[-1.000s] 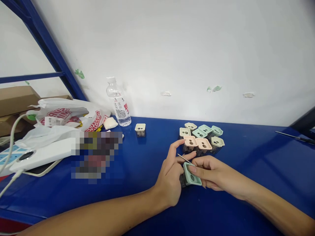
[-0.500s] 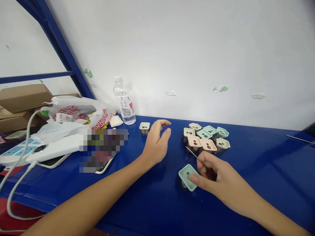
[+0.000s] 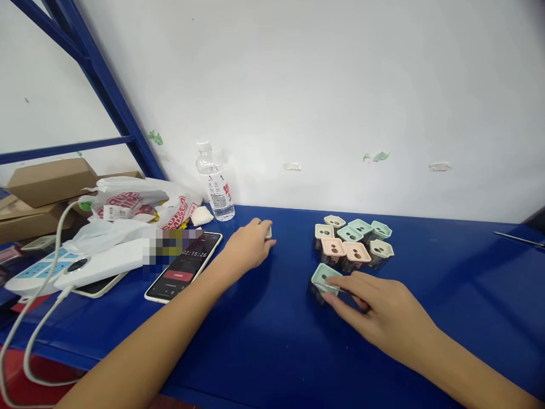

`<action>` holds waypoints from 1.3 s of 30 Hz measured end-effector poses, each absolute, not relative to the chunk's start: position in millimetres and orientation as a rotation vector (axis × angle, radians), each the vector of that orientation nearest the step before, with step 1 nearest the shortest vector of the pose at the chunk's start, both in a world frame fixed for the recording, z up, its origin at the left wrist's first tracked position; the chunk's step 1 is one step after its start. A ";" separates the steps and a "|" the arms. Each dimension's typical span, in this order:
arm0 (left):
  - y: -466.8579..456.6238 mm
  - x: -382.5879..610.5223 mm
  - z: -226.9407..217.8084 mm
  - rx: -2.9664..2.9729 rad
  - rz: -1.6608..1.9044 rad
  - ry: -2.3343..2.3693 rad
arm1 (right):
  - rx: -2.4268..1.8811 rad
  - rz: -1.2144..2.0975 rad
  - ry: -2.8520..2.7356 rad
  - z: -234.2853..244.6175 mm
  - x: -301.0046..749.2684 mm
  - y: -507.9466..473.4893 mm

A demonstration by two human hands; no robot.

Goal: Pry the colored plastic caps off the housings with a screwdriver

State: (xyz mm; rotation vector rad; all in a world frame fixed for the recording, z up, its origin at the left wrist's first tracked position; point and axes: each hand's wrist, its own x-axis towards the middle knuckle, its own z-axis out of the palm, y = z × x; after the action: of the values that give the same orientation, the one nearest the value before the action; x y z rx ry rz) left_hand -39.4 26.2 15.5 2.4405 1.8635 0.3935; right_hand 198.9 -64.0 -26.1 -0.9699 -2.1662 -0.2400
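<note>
My left hand (image 3: 251, 244) is closed around a cream pencil sharpener (image 3: 268, 232), which is mostly hidden behind the fingers. My right hand (image 3: 378, 304) grips a thin screwdriver (image 3: 321, 284), its metal shaft lying across the top of a mint-green pencil sharpener (image 3: 327, 271). The thumb and fingertips are at that sharpener's near edge; whether they press on it I cannot tell. Just behind it stands a cluster of two-hole sharpeners with clear dark-looking bodies, among them a pink sharpener (image 3: 356, 252), a cream sharpener (image 3: 324, 231) and a green sharpener (image 3: 381, 229).
A water bottle (image 3: 217, 184) stands by the wall. Left of my left arm lie a phone (image 3: 179, 275) showing a timer, a white power bank (image 3: 102, 264), cables, a power strip (image 3: 32, 275), plastic bags (image 3: 128, 199) and cardboard boxes (image 3: 53, 179). Another thin rod (image 3: 517, 239) lies at the right.
My left hand has moved left and closed on the cream sharpener. The green sharpener by my right hand has shifted away from me, toward the cluster, and the screwdriver shaft now crosses it.
</note>
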 end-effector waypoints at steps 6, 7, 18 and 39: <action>-6.2 -21.4 23.4 2.409 0.437 1.537 | -1.140 -0.288 -2.113 -30.8 210.9 -47.9; -10.3 -19.6 23.8 2.414 0.441 1.523 | -1.166 -0.315 -2.106 -32.3 212.2 -45.3; -22.5 -2.5 8.4 2.128 0.578 1.157 | -1.142 -0.211 -2.060 -23.8 214.2 -44.3; -27.0 13.1 -9.9 2.030 0.675 0.873 | -0.922 -0.577 -2.398 -28.5 192.0 -70.4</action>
State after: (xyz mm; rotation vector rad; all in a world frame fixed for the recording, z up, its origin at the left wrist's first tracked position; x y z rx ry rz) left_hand 13.1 -27.0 -9.9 2.0305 0.8733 0.6750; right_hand 192.0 -70.4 -28.5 -0.9225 -2.3979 -0.5772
